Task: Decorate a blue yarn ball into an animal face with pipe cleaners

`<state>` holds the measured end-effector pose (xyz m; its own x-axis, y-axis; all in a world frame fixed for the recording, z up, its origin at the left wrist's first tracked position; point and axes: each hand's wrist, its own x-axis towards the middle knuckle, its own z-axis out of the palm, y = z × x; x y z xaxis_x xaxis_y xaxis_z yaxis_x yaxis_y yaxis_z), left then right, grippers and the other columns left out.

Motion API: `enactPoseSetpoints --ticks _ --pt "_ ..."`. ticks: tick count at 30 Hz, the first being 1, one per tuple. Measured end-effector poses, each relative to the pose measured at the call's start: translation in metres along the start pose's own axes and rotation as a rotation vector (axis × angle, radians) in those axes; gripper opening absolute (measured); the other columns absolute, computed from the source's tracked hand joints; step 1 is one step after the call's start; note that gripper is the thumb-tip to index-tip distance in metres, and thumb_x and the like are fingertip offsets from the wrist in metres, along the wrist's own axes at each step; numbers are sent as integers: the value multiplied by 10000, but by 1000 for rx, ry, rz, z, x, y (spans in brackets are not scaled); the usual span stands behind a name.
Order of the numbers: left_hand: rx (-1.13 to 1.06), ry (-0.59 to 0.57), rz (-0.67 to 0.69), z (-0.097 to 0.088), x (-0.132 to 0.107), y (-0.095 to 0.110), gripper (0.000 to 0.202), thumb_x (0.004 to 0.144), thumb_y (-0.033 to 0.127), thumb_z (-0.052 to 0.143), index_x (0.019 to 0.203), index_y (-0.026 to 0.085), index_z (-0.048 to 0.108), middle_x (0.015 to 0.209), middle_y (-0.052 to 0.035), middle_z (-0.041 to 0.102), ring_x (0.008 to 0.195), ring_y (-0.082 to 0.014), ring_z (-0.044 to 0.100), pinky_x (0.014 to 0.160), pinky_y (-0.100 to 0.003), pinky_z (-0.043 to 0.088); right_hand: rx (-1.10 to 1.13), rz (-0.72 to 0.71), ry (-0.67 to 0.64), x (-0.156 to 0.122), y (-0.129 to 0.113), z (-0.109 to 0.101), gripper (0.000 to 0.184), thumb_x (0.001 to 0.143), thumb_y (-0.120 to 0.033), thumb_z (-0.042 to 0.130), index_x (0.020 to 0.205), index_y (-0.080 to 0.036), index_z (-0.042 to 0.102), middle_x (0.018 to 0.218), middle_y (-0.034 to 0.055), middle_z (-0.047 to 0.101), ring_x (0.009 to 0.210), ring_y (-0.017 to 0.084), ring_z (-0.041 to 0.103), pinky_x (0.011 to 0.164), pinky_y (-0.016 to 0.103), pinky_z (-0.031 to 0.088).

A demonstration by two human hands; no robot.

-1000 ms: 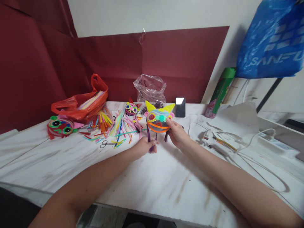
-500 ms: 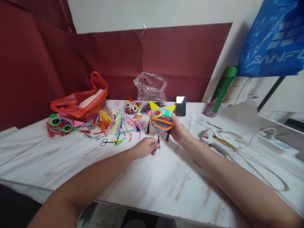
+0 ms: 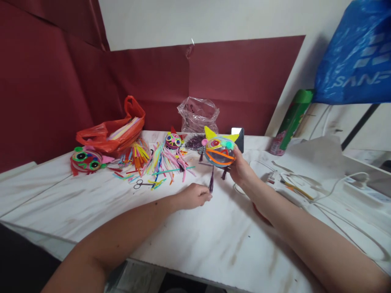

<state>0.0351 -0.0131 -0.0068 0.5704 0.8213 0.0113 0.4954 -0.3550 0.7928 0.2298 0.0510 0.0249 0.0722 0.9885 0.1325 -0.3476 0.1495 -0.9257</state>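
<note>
My right hand [image 3: 241, 167] is wrapped round the side of a clear ball lantern [image 3: 219, 155], raised above the table. The lantern has yellow pointed ears, a red eye and a green eye, an orange mouth outline and dark tassels at its sides. From its underside hangs a dark purple tassel [image 3: 211, 181]. My left hand [image 3: 195, 196] is closed, with its fingertips at this tassel's lower end. Left of it lie scissors [image 3: 143, 184] and pipe cleaner pieces [image 3: 157, 183].
A finished-looking green-eyed animal head [image 3: 87, 159] and a smaller cat head [image 3: 174, 140] with pipe cleaner strands lie left. Behind are a red bag [image 3: 113, 136], a clear plastic bag [image 3: 198, 116] and a phone [image 3: 240, 140]. White cables [image 3: 293, 181] and a green spray can [image 3: 291, 122] stand right.
The view has shifted slightly, so everything sits further right. The lantern has risen a little relative to my left hand, and more of the hanging tassel shows above my left fingers.
</note>
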Motion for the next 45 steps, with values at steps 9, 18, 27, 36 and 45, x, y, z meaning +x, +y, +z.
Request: enactPoseSetpoints --ticks 9,18,27,36,45 --pt "106 272 2 0 13 -21 171 723 290 622 608 172 575 587 27 570 588 -122 499 559 -228 340 -31 -113 -3 4 -14 -7 568 715 -740 553 1022 -275 665 974 18 746 898 270 670 696 362 486" --pt "127 525 91 -12 18 -29 111 696 189 664 654 204 562 703 -19 560 729 -193 533 749 -314 403 -15 -170 22 1 -36 -7 547 745 -730 523 1044 -288 642 1039 16 731 963 280 659 694 355 498" --pt "-429 519 284 1 14 3 283 775 337 675 997 180 598 1075 -94 637 1017 -228 576 877 -343 437 56 -144 -263 -49 -39 36 500 764 -687 564 1042 -284 664 1083 29 725 1112 321 621 850 427 514" --pt "-580 326 71 7 13 -5 409 842 551 481 752 155 532 474 70 424 434 -70 358 462 -223 291 166 -156 -164 -43 -33 39 512 687 -599 682 1071 -259 684 1088 9 727 1108 238 630 794 289 564" --pt "-460 285 51 10 10 -12 381 864 504 454 777 151 571 511 69 427 455 -68 358 476 -223 279 164 -230 -37 -33 -35 33 331 824 -486 597 1030 -248 698 1085 15 732 1041 216 667 784 296 574"
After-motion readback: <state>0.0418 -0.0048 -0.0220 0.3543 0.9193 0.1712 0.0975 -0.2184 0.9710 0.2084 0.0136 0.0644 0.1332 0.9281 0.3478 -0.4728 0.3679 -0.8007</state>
